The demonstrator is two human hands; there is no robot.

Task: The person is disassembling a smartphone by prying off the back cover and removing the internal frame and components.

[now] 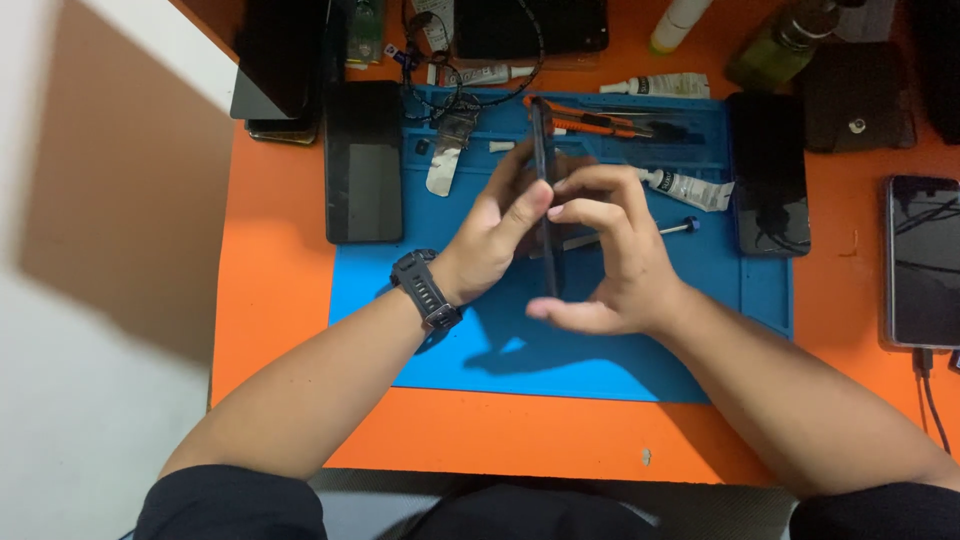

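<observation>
A black phone (544,150) stands on edge above the blue work mat (560,350), held between both hands. My left hand (490,235), with a black wristwatch on its wrist, presses the phone's left face with thumb and fingers. My right hand (615,255) pinches the phone's right face near its upper half, fingers curled. The lower part of the phone is hidden between the palms.
On the mat lie an orange utility knife (600,122), a white glue tube (690,188) and a screwdriver (672,227). Dark phones lie at the mat's left (363,160), its right (768,172) and far right (922,260). Bottles and a second tube (660,85) stand at the orange table's back edge.
</observation>
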